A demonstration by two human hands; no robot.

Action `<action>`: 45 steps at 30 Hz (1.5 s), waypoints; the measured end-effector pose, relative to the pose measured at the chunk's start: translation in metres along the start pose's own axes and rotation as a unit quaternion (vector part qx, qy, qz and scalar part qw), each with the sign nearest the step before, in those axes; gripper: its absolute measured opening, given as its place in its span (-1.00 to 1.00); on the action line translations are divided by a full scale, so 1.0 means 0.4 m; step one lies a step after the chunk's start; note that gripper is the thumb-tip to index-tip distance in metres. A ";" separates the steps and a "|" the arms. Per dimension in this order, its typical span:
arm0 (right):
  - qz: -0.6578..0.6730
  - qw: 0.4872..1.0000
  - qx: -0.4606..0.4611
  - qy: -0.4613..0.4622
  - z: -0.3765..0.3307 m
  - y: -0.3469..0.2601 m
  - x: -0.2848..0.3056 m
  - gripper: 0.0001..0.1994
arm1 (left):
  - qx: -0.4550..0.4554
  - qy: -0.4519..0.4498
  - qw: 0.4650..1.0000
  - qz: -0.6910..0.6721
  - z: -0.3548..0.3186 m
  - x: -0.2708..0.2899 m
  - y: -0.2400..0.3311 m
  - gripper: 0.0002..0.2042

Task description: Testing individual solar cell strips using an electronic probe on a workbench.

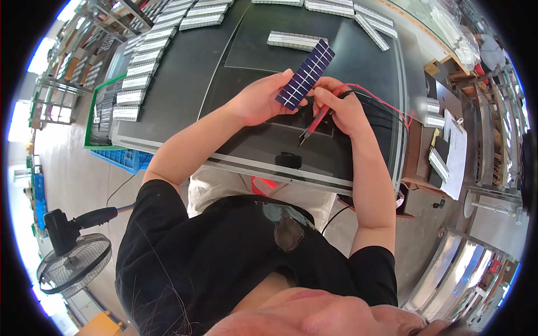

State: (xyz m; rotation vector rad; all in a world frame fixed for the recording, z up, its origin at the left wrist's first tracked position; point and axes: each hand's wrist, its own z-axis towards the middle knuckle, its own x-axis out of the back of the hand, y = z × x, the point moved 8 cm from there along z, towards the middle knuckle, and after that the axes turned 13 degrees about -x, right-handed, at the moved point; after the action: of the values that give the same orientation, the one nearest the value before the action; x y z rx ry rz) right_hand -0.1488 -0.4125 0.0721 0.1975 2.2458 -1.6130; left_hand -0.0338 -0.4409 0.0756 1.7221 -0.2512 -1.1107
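Note:
My left hand (262, 99) is closed around the lower left part of a narrow dark-blue solar panel (306, 75) crossed by white lines. The panel is tilted up over the dark table, its upper end pointing away to the right. Pinched in my right hand (343, 107) are test probes (318, 120), one red and one black, their tips pointing down toward me. This hand is right beside the panel's right edge, and its fingertips partly pass behind the panel. Red and black leads (383, 101) run from it to the right.
A stack of panels (296, 41) lies beyond my hands. More stacks line the table's far edge and its left side (138, 82). A green crate (88, 130) stands at left above a blue one (120, 159). A fan (75, 255) is behind on the left; papers (455, 147) lie right.

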 end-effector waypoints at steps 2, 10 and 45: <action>-0.027 0.999 0.001 0.022 0.004 0.004 0.011 -0.74 | -0.002 -0.011 1.000 -0.002 0.002 0.000 -0.007 -0.59; -0.028 0.999 -0.015 0.026 0.003 0.001 0.013 -0.80 | -0.010 0.008 0.997 0.079 -0.003 -0.003 0.016 -0.66; -0.027 0.997 -0.062 0.033 0.007 0.018 0.025 -0.77 | -0.088 0.042 0.967 0.236 0.007 0.055 0.014 -0.78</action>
State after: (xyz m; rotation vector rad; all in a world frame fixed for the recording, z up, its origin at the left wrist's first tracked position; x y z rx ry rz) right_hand -0.1550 -0.4138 0.0612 0.1615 2.4119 -1.5073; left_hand -0.0219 -0.4588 0.0679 1.4456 -0.4668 -0.6853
